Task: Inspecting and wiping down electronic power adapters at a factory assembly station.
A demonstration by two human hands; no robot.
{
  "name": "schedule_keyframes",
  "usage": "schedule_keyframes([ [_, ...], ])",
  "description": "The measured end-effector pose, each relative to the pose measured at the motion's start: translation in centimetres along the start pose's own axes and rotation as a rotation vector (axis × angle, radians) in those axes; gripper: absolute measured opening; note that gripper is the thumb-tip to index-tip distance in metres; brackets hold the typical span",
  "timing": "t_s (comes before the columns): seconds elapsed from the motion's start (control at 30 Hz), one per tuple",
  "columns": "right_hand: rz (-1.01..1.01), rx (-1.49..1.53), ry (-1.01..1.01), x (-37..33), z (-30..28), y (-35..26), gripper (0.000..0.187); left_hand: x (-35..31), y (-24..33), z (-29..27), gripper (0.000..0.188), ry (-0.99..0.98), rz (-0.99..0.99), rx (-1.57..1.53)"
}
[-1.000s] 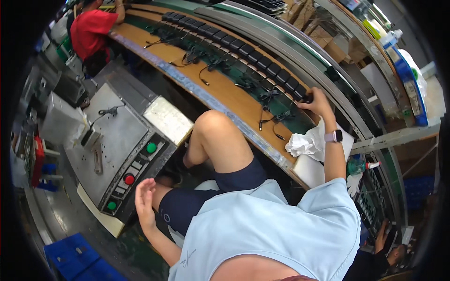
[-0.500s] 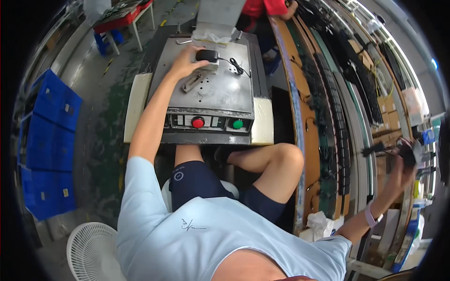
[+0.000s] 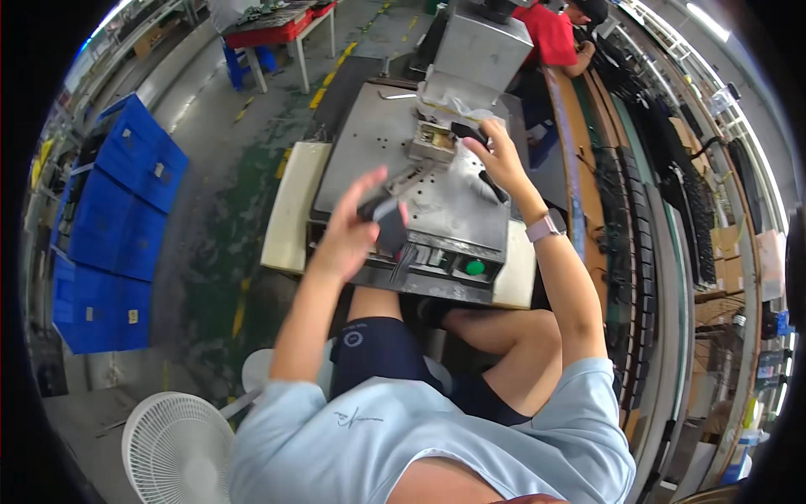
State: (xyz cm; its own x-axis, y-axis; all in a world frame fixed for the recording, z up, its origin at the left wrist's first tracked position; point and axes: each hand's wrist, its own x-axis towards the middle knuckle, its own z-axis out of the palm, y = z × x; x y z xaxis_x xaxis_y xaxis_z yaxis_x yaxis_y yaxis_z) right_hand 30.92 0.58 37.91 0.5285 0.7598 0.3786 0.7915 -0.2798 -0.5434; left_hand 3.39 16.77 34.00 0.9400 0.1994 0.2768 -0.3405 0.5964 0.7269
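Observation:
Between the fingers of my left hand (image 3: 346,231) is a black power adapter (image 3: 389,227), blurred by motion, above the front edge of the machine; its cord hangs below. My right hand (image 3: 505,164) grips another black power adapter (image 3: 467,132) just right of the small metal fixture (image 3: 434,141) on the steel plate. A dark cord (image 3: 494,187) hangs beneath the right hand. The top of the fixture is uncovered, and a metal clamp piece (image 3: 407,180) lies in front of it. On the machine's front panel a green button (image 3: 475,267) shows.
A grey metal press head (image 3: 478,50) stands behind the fixture. To the right runs a long line with black adapters (image 3: 631,227), where a person in a red shirt (image 3: 550,35) works. Blue bins (image 3: 117,227) are stacked at left, and a white fan (image 3: 178,445) stands lower left.
My left hand has lifted the adapter off the fixture and drawn it back toward me. From the far right, my right hand has swung in to the fixture with another adapter.

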Motion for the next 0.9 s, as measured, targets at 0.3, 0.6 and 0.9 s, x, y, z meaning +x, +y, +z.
schedule_keyframes([
  [0.3,-0.231,-0.508,-0.317,0.9,1.8,-4.3,0.085,-10.3,-3.7,-2.3,0.052,0.68,0.139,0.649],
  [0.6,-0.243,-0.803,-0.335,-15.1,-0.3,-10.3,0.116,-5.4,-1.2,1.1,0.043,0.438,0.098,0.724],
  [0.9,-0.089,0.03,0.152,-18.2,-14.8,-14.5,0.031,-3.2,0.7,13.2,0.082,-0.106,0.225,0.929],
])
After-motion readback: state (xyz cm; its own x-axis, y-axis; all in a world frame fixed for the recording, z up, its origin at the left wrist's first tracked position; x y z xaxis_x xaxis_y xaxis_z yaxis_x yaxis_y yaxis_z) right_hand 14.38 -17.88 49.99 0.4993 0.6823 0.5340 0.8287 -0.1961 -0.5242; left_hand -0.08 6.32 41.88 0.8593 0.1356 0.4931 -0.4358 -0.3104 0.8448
